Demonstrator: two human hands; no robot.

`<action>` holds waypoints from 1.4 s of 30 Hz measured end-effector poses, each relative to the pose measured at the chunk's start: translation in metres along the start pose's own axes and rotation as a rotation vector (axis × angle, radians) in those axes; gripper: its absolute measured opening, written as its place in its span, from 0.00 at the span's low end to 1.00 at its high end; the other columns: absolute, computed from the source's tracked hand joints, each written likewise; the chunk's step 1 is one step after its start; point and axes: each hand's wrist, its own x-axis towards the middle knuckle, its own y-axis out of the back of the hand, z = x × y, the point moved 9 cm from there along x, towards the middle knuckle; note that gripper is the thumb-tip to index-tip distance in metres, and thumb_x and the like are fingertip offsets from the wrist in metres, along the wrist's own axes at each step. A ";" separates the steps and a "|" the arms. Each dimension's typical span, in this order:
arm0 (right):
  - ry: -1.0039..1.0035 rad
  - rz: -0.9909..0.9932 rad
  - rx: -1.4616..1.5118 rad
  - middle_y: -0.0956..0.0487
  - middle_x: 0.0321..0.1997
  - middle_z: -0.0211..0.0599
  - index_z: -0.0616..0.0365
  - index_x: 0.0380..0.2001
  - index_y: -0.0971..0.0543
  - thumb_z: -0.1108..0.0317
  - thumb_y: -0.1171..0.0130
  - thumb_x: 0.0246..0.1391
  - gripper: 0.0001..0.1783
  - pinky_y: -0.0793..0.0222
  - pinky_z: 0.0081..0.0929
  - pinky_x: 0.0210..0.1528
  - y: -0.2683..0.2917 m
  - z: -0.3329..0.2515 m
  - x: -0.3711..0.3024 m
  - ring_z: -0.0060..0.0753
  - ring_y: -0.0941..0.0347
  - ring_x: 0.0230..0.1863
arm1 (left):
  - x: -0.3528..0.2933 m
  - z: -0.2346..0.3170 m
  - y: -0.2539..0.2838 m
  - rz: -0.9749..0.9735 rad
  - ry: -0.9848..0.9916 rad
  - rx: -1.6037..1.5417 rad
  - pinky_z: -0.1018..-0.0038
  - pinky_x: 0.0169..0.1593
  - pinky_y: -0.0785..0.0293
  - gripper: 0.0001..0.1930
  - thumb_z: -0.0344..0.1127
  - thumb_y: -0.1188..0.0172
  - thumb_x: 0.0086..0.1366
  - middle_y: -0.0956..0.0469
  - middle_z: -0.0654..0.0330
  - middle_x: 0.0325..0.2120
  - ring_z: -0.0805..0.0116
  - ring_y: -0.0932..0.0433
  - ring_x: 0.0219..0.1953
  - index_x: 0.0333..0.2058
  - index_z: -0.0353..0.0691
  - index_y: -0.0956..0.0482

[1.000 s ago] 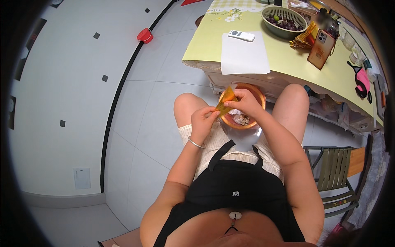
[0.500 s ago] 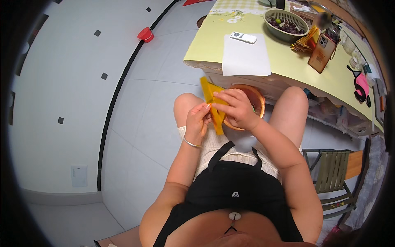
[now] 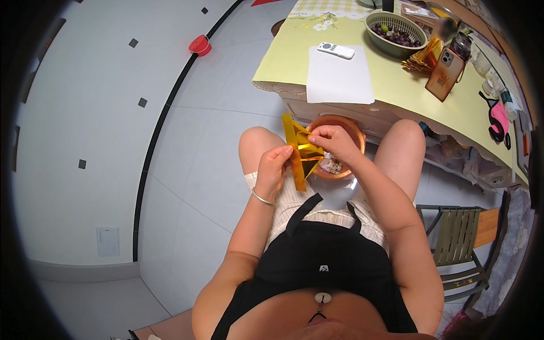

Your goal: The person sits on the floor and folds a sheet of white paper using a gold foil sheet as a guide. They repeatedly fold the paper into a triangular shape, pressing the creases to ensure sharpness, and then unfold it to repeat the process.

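Between my knees I hold a folded sheet of shiny gold foil paper [image 3: 309,151], with a long straight strip along its left side and creased, pointed folds on the right. My left hand [image 3: 274,164] pinches the strip at its middle, thumb on top. My right hand [image 3: 335,141] grips the folded part near its upper right, thumb and fingertips closed on it. Below the paper stands an orange-brown round bin [image 3: 354,129] with crumpled scraps inside, partly hidden by my right hand and the paper.
On the table [image 3: 283,62] ahead lie a white paper sheet [image 3: 340,79] and a remote control [image 3: 336,50]. Behind them are a basket of grapes [image 3: 374,42], a stack of folded gold paper [image 3: 422,59] and an upright phone [image 3: 443,76]. A folding chair [image 3: 456,235] stands at right.
The gold paper has turned and its right-hand folds have spread out. My right hand has drawn back to the right, now pinching the fold's edge.
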 end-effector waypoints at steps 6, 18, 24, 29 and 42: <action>0.070 -0.087 -0.057 0.30 0.23 0.17 0.61 0.26 0.23 0.67 0.33 0.55 0.11 0.42 0.14 0.27 -0.013 0.001 0.000 0.09 0.38 0.27 | 0.004 0.007 0.005 0.081 -0.093 -0.015 0.83 0.31 0.29 0.10 0.33 0.38 0.67 0.19 0.63 0.29 0.80 0.25 0.27 0.38 0.29 0.17; 0.123 0.082 -0.111 0.30 0.23 0.19 0.60 0.23 0.25 0.65 0.30 0.53 0.15 0.41 0.18 0.26 -0.007 -0.009 -0.004 0.11 0.39 0.26 | -0.001 0.007 -0.007 0.061 -0.135 0.191 0.84 0.34 0.28 0.07 0.28 0.36 0.64 0.19 0.63 0.28 0.79 0.24 0.29 0.36 0.29 0.17; 0.170 0.112 -0.119 0.28 0.23 0.21 0.61 0.24 0.24 0.64 0.30 0.53 0.14 0.40 0.19 0.25 0.001 -0.003 0.000 0.11 0.37 0.26 | 0.000 0.005 -0.011 -0.004 -0.117 0.157 0.81 0.37 0.26 0.08 0.31 0.37 0.66 0.18 0.61 0.32 0.77 0.23 0.33 0.37 0.29 0.17; 0.041 0.053 0.076 0.23 0.30 0.22 0.61 0.34 0.21 0.65 0.34 0.58 0.10 0.32 0.17 0.33 -0.002 -0.001 -0.001 0.13 0.30 0.31 | 0.004 -0.018 -0.006 -0.127 0.123 -0.133 0.76 0.43 0.22 0.11 0.33 0.38 0.66 0.17 0.58 0.34 0.72 0.20 0.35 0.40 0.29 0.18; 0.106 0.004 0.114 0.25 0.33 0.21 0.60 0.39 0.22 0.63 0.41 0.64 0.10 0.33 0.16 0.37 -0.012 -0.010 -0.003 0.12 0.33 0.35 | 0.001 -0.008 -0.010 -0.029 0.087 0.080 0.76 0.41 0.21 0.08 0.28 0.34 0.61 0.17 0.57 0.32 0.70 0.19 0.33 0.38 0.30 0.16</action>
